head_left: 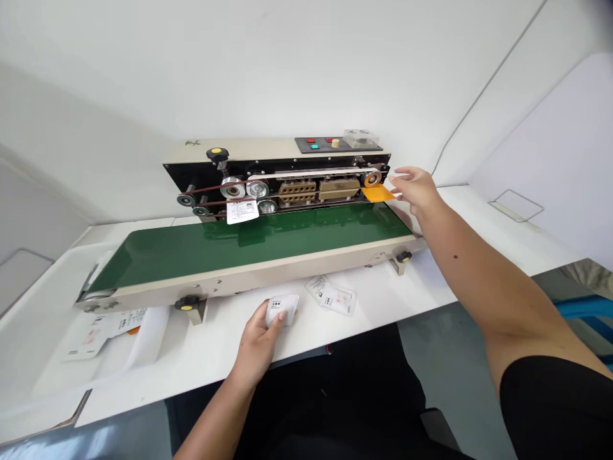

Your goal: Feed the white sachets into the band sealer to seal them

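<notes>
At the right-hand end of the machine [258, 147], the right hand [416, 190] is raised beside an orange pouch [378, 193], its fingers spread near the pouch's outer edge; whether they touch it cannot be told. The pouch lies just below the end roller [371, 178], above the green belt [167, 255], presumably set there so its upper edge meets the narrow bands. Farther left, a white pouch [242, 211] hangs out over the belt, its top apparently pinched under the rollers, which would explain why it stays up.

Low over the bench [297, 342], the left hand [256, 342] grips a white packet [281, 309], thumb across the front, fingers behind, likely to keep it close while the other arm reaches. Just beside it, two overlapping packets [339, 300] lie flat, seemingly within easy reach. Further pouches [89, 338] rest beyond the belt's left end.
</notes>
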{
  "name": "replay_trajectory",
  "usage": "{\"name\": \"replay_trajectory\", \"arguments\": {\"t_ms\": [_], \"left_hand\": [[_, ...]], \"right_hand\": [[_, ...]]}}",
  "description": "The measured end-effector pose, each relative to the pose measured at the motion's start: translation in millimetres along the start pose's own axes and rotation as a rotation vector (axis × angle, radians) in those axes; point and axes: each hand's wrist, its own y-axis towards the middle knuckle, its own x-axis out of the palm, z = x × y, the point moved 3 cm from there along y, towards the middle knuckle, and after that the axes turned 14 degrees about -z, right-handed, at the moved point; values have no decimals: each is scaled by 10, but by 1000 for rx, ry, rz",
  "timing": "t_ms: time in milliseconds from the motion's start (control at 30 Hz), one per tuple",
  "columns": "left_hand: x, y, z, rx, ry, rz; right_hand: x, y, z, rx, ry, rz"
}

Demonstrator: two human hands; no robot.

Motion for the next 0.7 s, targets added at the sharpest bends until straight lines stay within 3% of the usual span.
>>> {"name": "replay_trajectory", "arguments": {"t_ms": [100, 167, 233, 333, 367, 433, 500, 567, 700], "left_hand": [[9, -15, 26, 5, 7, 19], [64, -21, 40, -12, -36, 5], [171, -14, 70, -21, -109, -24], [395, 27, 166, 35, -206, -110], [473, 46, 206, 63, -225, -157], [611, 82, 280, 96, -217, -277], [694, 113, 351, 148, -121, -357], [735, 145, 407, 246, 104, -390], [844, 244, 326, 389, 745, -437]], "right_hand": [[34, -605, -142, -358, -194, 237], [150, -1158, -118, -494, -254, 205], [385, -1680, 27, -462, -248, -139], [832, -2341, 354, -177, -162, -809], [952, -2500, 446, -83, -108, -950], [1111, -2668, 575, 38, 14, -1059], [1146, -2643, 650, 82, 107, -1024], [1037, -2459, 689, 89, 143, -905], [459, -1810, 635, 38, 139, -549]]}}
